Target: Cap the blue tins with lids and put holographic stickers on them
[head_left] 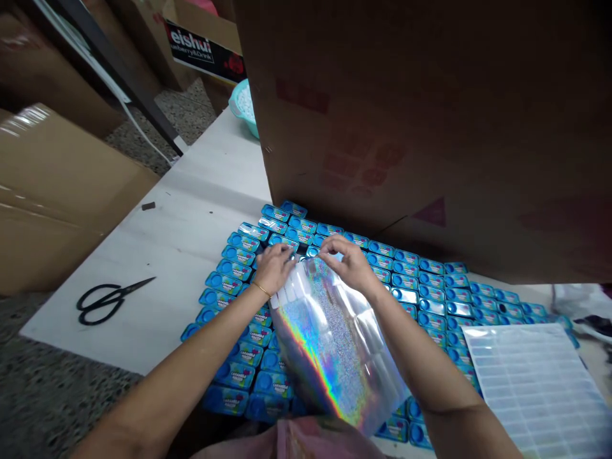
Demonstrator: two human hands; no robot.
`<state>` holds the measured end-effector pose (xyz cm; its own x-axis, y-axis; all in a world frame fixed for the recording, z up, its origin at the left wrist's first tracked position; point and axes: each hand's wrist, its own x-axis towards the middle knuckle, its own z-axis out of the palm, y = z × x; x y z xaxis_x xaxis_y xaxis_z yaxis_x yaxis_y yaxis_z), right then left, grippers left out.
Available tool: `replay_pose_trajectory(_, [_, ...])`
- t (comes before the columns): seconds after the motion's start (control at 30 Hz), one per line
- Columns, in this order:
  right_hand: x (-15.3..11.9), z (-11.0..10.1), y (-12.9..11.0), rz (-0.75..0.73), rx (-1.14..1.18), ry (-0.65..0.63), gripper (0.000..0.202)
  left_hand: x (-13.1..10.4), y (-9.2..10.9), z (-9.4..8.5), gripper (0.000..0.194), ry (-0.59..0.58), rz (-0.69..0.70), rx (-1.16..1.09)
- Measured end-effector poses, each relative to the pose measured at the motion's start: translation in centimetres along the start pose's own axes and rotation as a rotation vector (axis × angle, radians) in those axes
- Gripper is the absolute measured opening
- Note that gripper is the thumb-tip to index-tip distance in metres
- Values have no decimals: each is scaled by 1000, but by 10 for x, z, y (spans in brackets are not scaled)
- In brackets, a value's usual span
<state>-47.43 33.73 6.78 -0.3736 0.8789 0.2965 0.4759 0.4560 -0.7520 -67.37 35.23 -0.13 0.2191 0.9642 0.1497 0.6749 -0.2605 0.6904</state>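
Observation:
A shiny holographic sheet (335,338), marked off in rectangles like stickers, slopes over rows of small blue tins (234,287) with printed lids. My left hand (275,268), with a thin bracelet at the wrist, is closed at the sheet's upper left corner, close to the tins. At the top edge, my right hand (349,264) has its thumb and forefinger pinched together; whatever lies between them is too small to make out. Between my two hands, a few tins (313,252) show just beyond the sheet's edge.
Black-handled scissors (115,299) lie on the white table (182,217) at left. A large cardboard box (406,127) stands behind the tins. To the right, a white sheet with a grid of labels (535,382) lies over some tins. A turquoise basin (246,111) sits at the far edge.

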Motion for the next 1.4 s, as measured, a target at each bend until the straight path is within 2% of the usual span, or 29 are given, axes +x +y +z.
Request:
replay_pose_trajectory(0.07, [11,-2,-2,11,-36,-61,12,3,7,-10,36,27,-1,-213])
replay_pose_trajectory(0.13, [23,2,-3,14,-57,-115,12,7,15,-21,41,-16,33,-364])
replay_pose_trajectory(0.23, [37,13,-6,-2,-25,-158,13,12,21,-32,39,-85,40,-422])
replay_pose_trajectory(0.27, [41,17,-6,-4,7,-156,14,13,20,-34,35,-83,8,-448])
replay_pose_trajectory(0.33, [43,28,-4,49,92,-75,20,15,14,-34,31,-36,-99,-554])
replay_pose_trajectory(0.43, [41,54,6,246,267,58,35,16,2,-34,34,72,-286,-799])
replay_pose_trajectory(0.57, [37,98,24,404,475,-25,31,19,-13,-39,37,194,-440,-979])
replay_pose_trajectory(0.7, [57,119,33,481,506,27,27,33,-34,-48,33,310,-490,-942])
replay_pose_trajectory(0.87, [115,115,40,546,276,-23,24,68,-72,-57,29,457,-491,-774])
replay_pose_trajectory(0.97, [144,113,47,576,123,-66,21,87,-84,-59,23,509,-518,-632])
replay_pose_trajectory(1.17, [161,114,60,591,-69,-86,17,107,-89,-52,19,525,-553,-582])
replay_pose_trajectory(1.4, [175,111,57,680,-268,-131,24,130,-107,-40,15,474,-593,-552])
